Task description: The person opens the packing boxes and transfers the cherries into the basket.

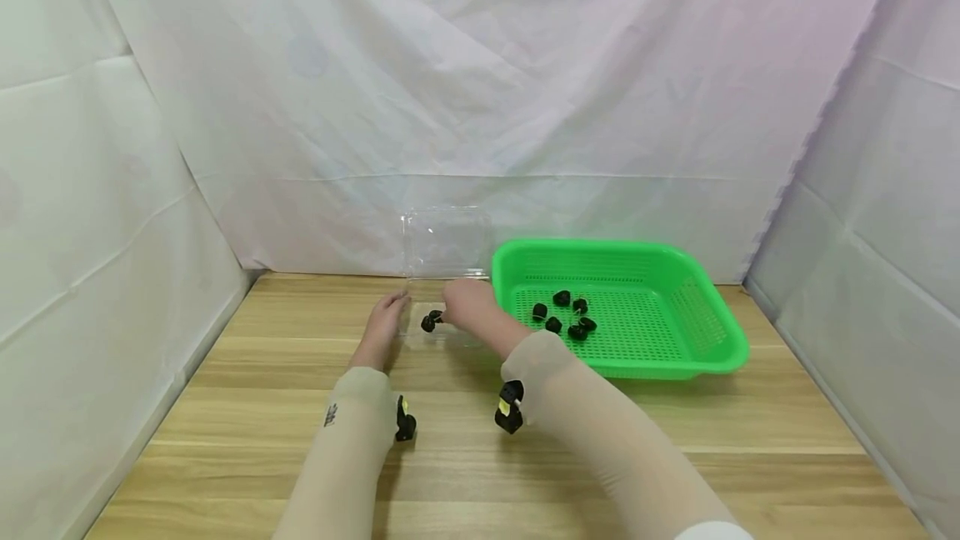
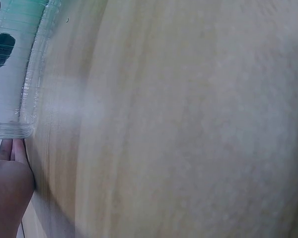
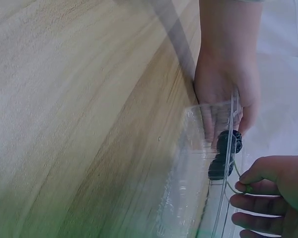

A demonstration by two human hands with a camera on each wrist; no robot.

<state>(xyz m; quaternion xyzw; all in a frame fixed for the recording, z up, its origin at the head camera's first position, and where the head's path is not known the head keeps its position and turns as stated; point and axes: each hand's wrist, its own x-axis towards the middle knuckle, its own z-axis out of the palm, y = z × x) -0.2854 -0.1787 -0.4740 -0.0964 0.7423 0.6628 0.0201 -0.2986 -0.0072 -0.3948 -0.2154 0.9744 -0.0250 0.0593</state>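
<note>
A hinged clear plastic box lies on the table with its lid raised at the back. My left hand holds the box's left side, its thumb over the rim in the right wrist view. My right hand pinches thin green stems between thumb and forefinger, the other fingers spread. On those stems hang two dark cherries, down inside the box's walls. The head view shows the cherries just left of my right hand, over the box floor.
A green plastic basket stands right of the box, with several dark cherries on its perforated floor. White cloth hangs behind and along both sides of the wooden table. Each wrist wears a small black device.
</note>
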